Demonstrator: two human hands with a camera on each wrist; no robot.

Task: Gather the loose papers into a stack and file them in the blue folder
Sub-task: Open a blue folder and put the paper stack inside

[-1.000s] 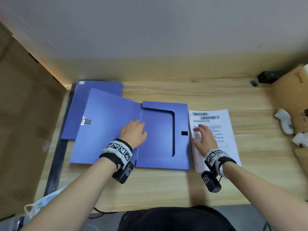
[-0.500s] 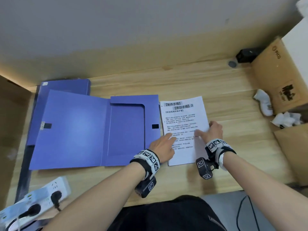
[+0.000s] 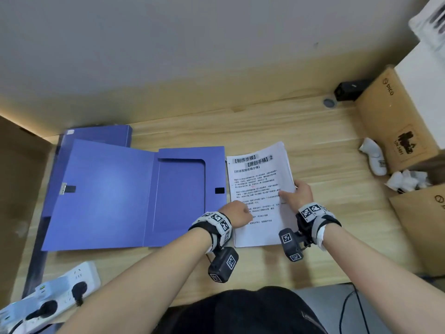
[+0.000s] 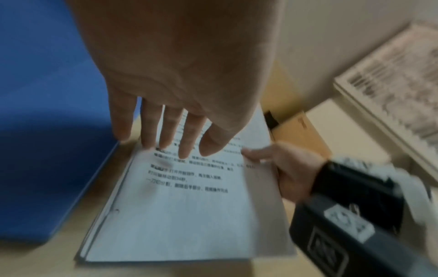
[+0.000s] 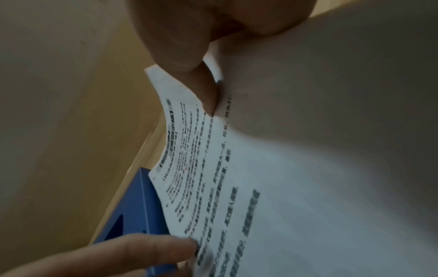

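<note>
A pale wall rises behind a light wooden desk (image 3: 265,126), with cardboard boxes (image 3: 397,121) crowding its right end. The blue folder (image 3: 134,196) lies open and flat on the left half of the desk, its long axis running left to right, the pocket panel on the right and a second blue folder (image 3: 101,135) partly under its far edge. Just beside its right edge sits the stack of papers (image 3: 258,179), printed side up, long axis pointing away from the person and tilted slightly to the right, with its far right part lifted off the desk. The right hand (image 3: 297,195) pinches the stack's right edge, thumb on top and fingers beneath. The left hand (image 3: 234,213) rests on the stack's left edge with fingers (image 4: 151,131) straight and slightly spread, tips on the top sheet. A white power strip (image 3: 55,295) lies at the near left corner.
</note>
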